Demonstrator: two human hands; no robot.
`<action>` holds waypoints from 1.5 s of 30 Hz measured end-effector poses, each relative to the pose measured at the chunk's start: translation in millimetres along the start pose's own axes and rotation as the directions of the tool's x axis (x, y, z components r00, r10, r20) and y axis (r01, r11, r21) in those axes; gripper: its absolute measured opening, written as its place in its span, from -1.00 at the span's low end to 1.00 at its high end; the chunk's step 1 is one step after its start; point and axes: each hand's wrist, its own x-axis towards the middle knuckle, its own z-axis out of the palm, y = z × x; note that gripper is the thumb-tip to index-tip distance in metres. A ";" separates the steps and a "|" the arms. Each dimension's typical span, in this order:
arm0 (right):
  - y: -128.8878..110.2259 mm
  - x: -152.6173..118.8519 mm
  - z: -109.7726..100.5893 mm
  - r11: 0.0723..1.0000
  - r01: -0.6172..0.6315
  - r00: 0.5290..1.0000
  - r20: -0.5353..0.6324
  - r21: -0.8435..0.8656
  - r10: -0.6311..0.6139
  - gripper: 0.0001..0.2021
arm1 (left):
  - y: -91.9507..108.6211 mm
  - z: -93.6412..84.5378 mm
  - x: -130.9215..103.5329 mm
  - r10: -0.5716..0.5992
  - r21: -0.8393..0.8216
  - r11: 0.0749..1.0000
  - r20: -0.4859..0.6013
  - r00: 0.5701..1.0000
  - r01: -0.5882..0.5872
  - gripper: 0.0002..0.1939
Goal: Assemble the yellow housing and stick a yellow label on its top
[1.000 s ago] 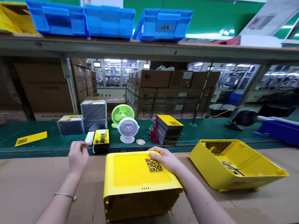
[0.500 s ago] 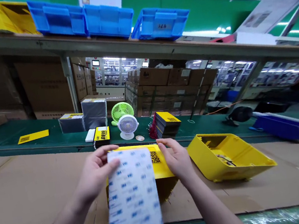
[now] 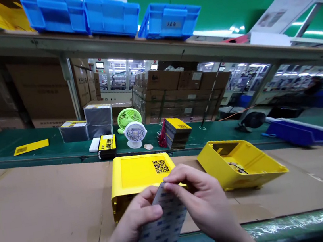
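Observation:
A long white adhesive sheet [image 3: 161, 225] with blue 3M print on its backing hangs in front of me, tilted. My left hand [image 3: 140, 216] grips its left edge between thumb and fingers. At its upper corner, my right hand [image 3: 197, 196] pinches with thumb and forefinger. Just behind the hands, a yellow plastic housing [image 3: 135, 172] lies on the cardboard, its top showing a QR code and a shallow recessed panel. My hands and the sheet hide part of its front side.
An open yellow housing [image 3: 246, 165] with wires inside sits at right on the cardboard [image 3: 41, 206]. Behind stand a white fan [image 3: 135, 133], a stack of yellow-topped plates [image 3: 178, 132], a black-and-yellow box [image 3: 107, 146] and grey boxes [image 3: 99, 119]. Blue bins [image 3: 170, 21] line the shelf above.
My right hand has left the yellow housing and moved to the sheet's corner. The sheet has come down and toward me, off the housing's top, and is turned at an angle.

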 end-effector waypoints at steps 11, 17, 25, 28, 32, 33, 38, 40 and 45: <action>6.8 -11.9 1.8 0.875 0.400 0.875 -0.170 -0.273 -0.453 -0.82 | -20.4 -9.7 -4.8 -0.240 -0.357 0.881 0.229 0.943 0.311 -0.26; 3.6 -9.9 -1.3 0.853 0.355 0.904 -0.094 -0.383 -0.418 -0.86 | -13.0 -9.3 -8.8 -0.247 -0.253 0.925 0.167 0.955 0.283 -0.31; -0.1 -4.2 -3.9 0.837 0.251 0.947 -0.058 -0.486 -0.317 -0.83 | -2.1 9.7 -9.0 -0.022 0.163 0.986 -0.043 0.999 0.029 -0.41; -1.0 -3.1 -6.0 0.869 0.229 0.964 -0.023 -0.439 -0.265 -0.87 | 2.2 11.9 -9.2 -0.036 0.246 0.968 -0.046 0.998 0.047 -0.46; 1.8 -0.9 -5.3 0.896 0.180 0.983 0.032 -0.407 -0.183 -0.97 | 0.6 9.3 -9.1 -0.074 0.222 0.971 -0.092 0.993 0.093 -0.52; 2.7 -0.9 -4.6 0.892 0.184 0.982 0.032 -0.414 -0.188 -0.96 | -1.0 7.7 -8.4 -0.092 0.185 0.977 -0.096 0.991 0.109 -0.53; 5.7 -10.0 -4.1 0.878 0.343 0.937 0.051 -0.335 -0.347 -0.88 | 1.7 1.7 0.7 -0.164 -0.239 0.956 0.039 0.986 0.169 -0.32; 10.5 -19.8 -9.7 0.911 0.361 0.932 0.101 -0.200 -0.347 -0.87 | 11.0 -0.1 5.3 -0.089 -0.373 0.921 0.073 0.993 0.110 -0.25; 48.7 -55.9 -52.9 0.990 0.079 0.988 -0.125 -0.115 -0.093 -0.95 | 34.6 -16.3 14.5 0.216 -0.492 0.850 -0.005 0.976 -0.190 -0.27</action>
